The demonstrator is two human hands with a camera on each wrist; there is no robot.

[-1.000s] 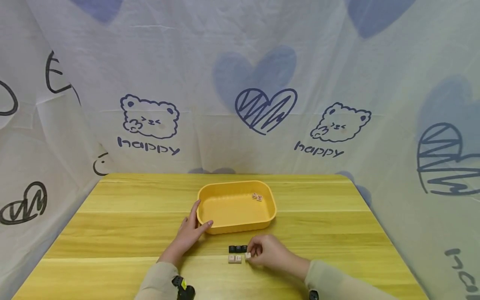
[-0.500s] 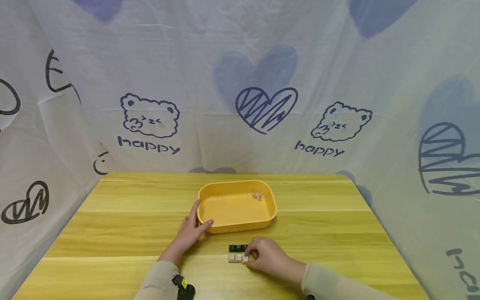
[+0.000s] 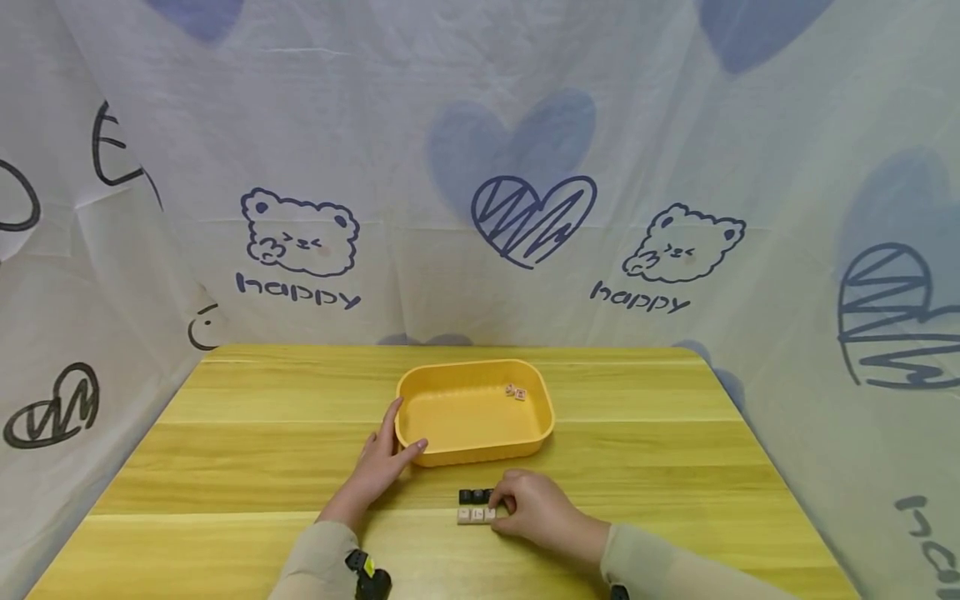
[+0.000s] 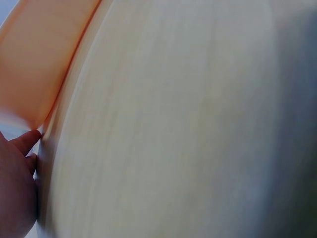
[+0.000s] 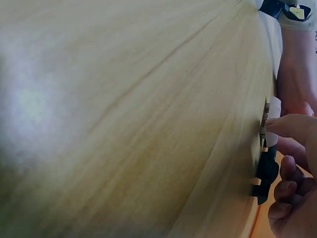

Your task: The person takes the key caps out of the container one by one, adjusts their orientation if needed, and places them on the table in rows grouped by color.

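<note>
My left hand (image 3: 378,468) rests at the near left corner of a yellow plastic tray (image 3: 483,456), its thumb by the front rim and its extended fingers along the left side. My right hand (image 3: 538,510) pinches a white keycap (image 3: 490,515) between thumb and index finger, at the right end of a short row of white keycaps (image 3: 464,517). Just behind runs a parallel row of black keycaps (image 3: 465,497), its right end partly covered by the index finger. In the right wrist view the thumb touches the white keycaps (image 5: 273,139), with black keycaps (image 5: 268,166) beside them.
Two small whitish keycaps with reddish marks (image 3: 515,392) lie inside the tray toward its far right. All this stands on a yellow wood-grain table (image 3: 645,433). A patterned white cloth (image 3: 450,283) hangs behind the table and at both sides.
The right hand has brought its white keycap left, from a small gap up against the other two, so the three form a straight row. The left hand and tray have stayed in place.
</note>
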